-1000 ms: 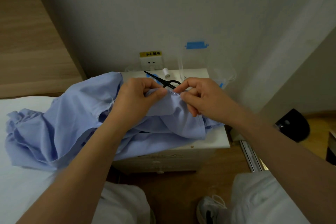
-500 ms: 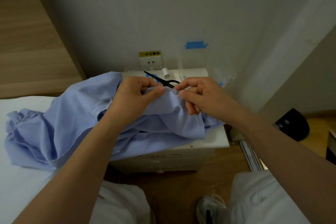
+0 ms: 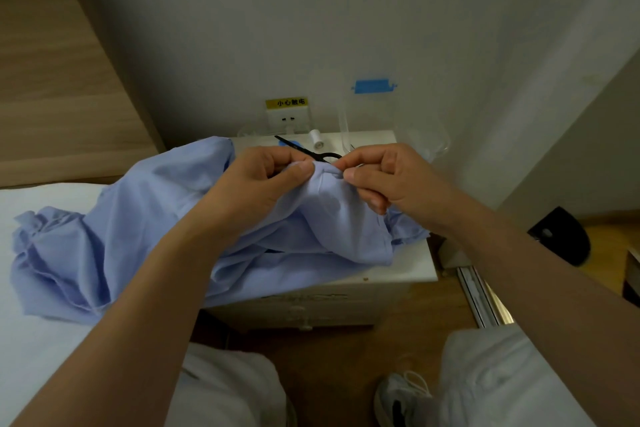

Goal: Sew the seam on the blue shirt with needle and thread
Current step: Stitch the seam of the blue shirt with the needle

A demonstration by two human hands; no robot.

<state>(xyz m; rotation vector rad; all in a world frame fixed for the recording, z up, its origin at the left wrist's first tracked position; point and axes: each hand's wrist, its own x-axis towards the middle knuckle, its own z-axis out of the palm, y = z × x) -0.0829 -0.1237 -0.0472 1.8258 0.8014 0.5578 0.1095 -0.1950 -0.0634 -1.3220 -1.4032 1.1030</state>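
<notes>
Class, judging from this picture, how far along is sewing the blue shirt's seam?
Done: blue shirt draped on the cabinet, scissors and thread spool set out. In hand: left hand and right hand pinch one raised fold; needle too small to see. Left: no finished stitching shows; scissors lie untouched.

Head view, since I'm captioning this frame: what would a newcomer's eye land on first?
First, mid-frame, the left hand and right hand both pinch one raised fold of the blue shirt. The shirt spills from the white nightstand onto the bed at left. Just behind the hands lie black scissors and a white thread spool.
</notes>
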